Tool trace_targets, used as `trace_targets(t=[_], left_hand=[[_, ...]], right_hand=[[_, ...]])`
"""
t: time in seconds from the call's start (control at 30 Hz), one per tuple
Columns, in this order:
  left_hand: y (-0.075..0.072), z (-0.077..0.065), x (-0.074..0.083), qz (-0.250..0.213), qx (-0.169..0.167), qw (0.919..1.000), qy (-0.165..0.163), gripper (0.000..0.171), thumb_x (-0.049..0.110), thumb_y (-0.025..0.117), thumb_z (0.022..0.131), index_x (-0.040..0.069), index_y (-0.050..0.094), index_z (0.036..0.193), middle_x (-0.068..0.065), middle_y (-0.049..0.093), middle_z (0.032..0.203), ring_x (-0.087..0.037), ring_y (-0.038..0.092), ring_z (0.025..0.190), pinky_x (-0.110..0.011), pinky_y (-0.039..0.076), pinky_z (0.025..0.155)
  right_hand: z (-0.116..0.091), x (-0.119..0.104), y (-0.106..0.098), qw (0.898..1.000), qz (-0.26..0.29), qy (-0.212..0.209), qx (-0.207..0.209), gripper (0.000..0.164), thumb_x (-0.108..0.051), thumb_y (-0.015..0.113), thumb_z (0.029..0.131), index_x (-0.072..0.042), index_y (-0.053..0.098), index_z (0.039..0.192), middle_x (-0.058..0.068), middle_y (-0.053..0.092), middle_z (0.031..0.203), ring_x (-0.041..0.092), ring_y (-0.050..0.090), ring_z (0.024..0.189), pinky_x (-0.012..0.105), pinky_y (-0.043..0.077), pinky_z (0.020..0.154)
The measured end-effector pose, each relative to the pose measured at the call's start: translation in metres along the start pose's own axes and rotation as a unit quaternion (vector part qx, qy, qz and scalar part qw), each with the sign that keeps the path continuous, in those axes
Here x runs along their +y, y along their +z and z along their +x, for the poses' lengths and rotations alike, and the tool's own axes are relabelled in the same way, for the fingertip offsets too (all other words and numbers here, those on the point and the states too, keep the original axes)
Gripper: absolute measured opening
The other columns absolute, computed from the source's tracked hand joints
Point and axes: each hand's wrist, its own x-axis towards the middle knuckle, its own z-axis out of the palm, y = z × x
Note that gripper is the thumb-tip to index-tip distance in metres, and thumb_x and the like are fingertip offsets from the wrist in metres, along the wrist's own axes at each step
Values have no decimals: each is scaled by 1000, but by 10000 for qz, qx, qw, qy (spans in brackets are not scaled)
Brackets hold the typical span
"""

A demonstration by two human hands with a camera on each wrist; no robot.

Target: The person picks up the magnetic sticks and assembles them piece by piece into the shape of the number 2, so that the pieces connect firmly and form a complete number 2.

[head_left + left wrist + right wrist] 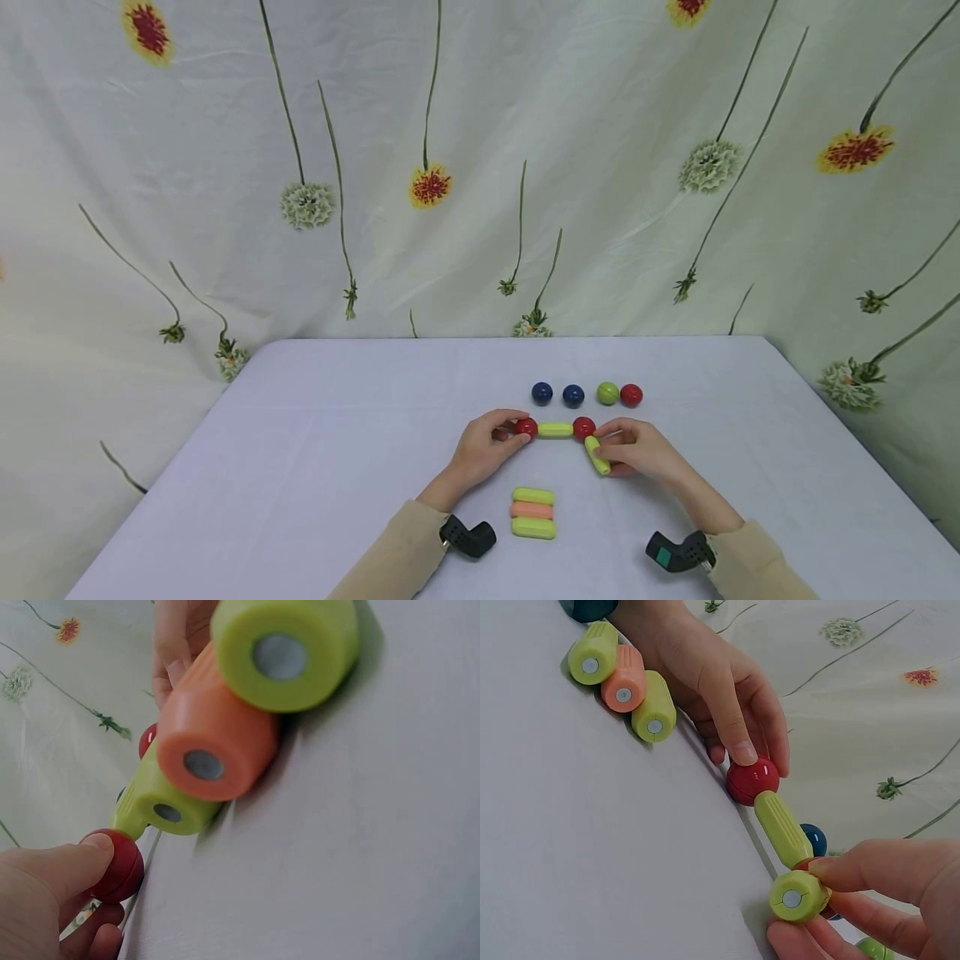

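Note:
My left hand (480, 450) pinches a red ball (527, 427) between thumb and fingers. From that ball a yellow-green magnetic rod (555, 430) runs across to a second red ball (583, 428). My right hand (643, 452) holds another yellow-green magnetic rod (597, 457), slanting toward me, its far end right at the second ball. In the right wrist view, this held rod (799, 898) shows a grey metal disc in its near end and partly hides the second ball behind it.
Nearer me lie two yellow-green rods (534, 528) with an orange rod (532, 509) between them, side by side. Behind the hands is a row of balls: two dark blue balls (542, 393), a green ball (607, 393) and a red ball (632, 395). A white cloth covers the table (337, 467).

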Motion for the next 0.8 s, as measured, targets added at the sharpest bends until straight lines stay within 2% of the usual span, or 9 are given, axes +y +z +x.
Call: trace_targets(t=[0.37,0.8], left_hand=[[0,0,0,-16,17,10000,31,30,22,69,87,12,66,114,-2,65,102,-13,59,84,-25,49,75],[-1,2,2,59,108,9999,36,31,19,67,88,8,64,116,-5,66,103,-13,59,81,-24,49,72]], right_hand=[[-1,-1,5,9996,261,67,87,35,-17,75,80,1,61,107,8,67,93,18,63,78,33,55,69],[3,3,7,9977,648,-195,104,35,-15,74,81,3,60,107,10,67,94,18,62,80,33,55,70]])
